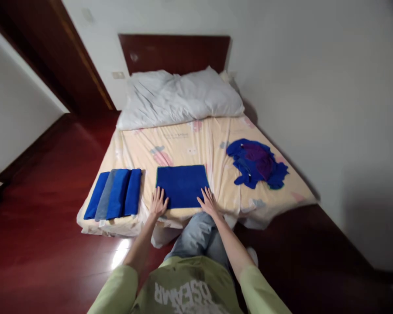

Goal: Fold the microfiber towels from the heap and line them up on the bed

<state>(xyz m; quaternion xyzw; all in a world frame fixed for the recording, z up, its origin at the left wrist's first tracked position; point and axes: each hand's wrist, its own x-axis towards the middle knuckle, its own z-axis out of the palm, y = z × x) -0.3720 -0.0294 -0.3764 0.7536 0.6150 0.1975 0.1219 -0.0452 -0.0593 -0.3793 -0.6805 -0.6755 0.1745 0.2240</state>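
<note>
A blue towel point(182, 185) with a thin green edge lies spread flat near the foot of the bed. On its left side rests my left hand point(159, 202), fingers stretched out and partly over the cloth. My right hand point(208, 201) lies flat at the towel's right edge, its fingers spread. To the left, several folded towels point(118, 194), blue and one greyish, lie side by side in a row. A crumpled pile of blue cloths point(242, 163) with a purple cloth point(260, 159) on top sits to the right.
The bed point(180, 146) has a pale yellow patterned sheet. White pillows or bedding point(183, 96) lie against the dark wooden headboard point(175, 52). A wall point(314, 109) runs along the right side. Dark red wooden floor point(52, 196) shows at the left.
</note>
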